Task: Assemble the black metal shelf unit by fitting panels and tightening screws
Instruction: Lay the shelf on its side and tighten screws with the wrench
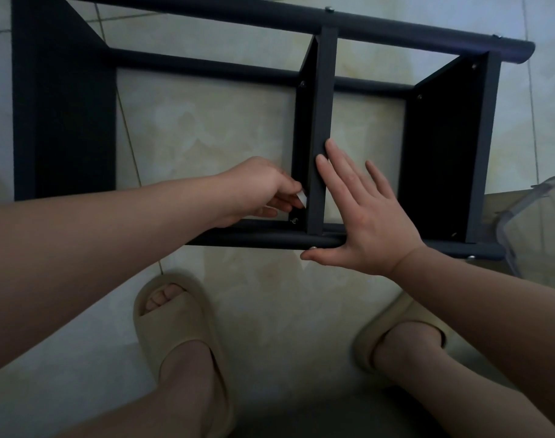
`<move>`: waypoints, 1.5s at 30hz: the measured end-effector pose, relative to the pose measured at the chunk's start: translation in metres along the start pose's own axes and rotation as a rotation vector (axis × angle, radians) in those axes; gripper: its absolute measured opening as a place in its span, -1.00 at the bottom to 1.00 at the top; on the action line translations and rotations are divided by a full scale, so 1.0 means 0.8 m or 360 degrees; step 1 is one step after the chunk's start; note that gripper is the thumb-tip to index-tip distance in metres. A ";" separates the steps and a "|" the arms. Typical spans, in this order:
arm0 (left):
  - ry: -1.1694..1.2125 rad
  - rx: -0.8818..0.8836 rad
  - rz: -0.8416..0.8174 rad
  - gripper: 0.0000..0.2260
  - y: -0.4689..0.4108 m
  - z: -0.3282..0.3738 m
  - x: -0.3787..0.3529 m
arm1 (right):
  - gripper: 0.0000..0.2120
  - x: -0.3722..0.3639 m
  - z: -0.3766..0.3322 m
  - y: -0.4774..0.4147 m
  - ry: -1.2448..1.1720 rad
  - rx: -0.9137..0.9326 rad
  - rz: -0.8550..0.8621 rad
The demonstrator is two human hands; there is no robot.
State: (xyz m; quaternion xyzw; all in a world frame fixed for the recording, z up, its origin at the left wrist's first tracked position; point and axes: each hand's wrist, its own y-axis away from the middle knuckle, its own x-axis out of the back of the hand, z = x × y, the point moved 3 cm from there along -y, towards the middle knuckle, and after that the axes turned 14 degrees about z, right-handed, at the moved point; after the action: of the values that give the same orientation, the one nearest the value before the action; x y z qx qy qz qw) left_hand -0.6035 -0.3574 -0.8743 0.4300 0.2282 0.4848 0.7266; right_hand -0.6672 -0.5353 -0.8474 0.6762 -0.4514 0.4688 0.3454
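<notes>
The black metal shelf unit [270, 66] lies on its side on the tiled floor, with round tubes front and back and upright panels between them. My left hand [260, 191] reaches inside and pinches a small white piece [301, 198] against the middle panel [322, 128], just above a screw [294, 220] near the front tube [263, 240]. My right hand [361, 213] lies flat with straight fingers against the middle panel's edge, its thumb under the front tube. Another panel [443, 153] stands at the right, and a wide one [64, 105] at the left.
A clear plastic container [541, 222] sits at the right, close to the shelf's end. My two feet in beige slippers [178, 339] [396, 336] stand on the glossy floor tiles just in front of the front tube.
</notes>
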 end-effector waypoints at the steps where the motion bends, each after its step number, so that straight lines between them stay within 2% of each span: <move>1: -0.0018 -0.0011 0.0006 -0.89 0.000 0.000 0.001 | 0.17 0.000 0.000 0.000 0.0003 0.0003 0.0000; 9: -0.0201 -0.0079 -0.0020 -0.84 0.002 0.001 0.011 | 0.17 -0.001 0.000 0.001 -0.0002 -0.0002 -0.0004; 29: -0.0679 -0.0332 -0.0246 -0.85 0.011 -0.004 0.025 | 0.17 -0.001 0.000 0.001 0.0017 -0.0001 -0.0014; 34: -0.0785 -0.0321 -0.0318 -0.87 0.012 -0.014 0.022 | 0.17 -0.002 0.000 0.002 0.0013 -0.0002 -0.0013; 45: -0.0896 -0.0604 -0.0022 -0.85 0.002 0.012 0.036 | 0.16 -0.002 0.000 0.002 -0.0010 0.0009 0.0007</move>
State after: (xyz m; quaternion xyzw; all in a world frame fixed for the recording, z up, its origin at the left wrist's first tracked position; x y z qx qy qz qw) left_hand -0.5848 -0.3356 -0.8653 0.4025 -0.0728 0.3759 0.8315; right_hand -0.6686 -0.5358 -0.8487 0.6777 -0.4526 0.4687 0.3411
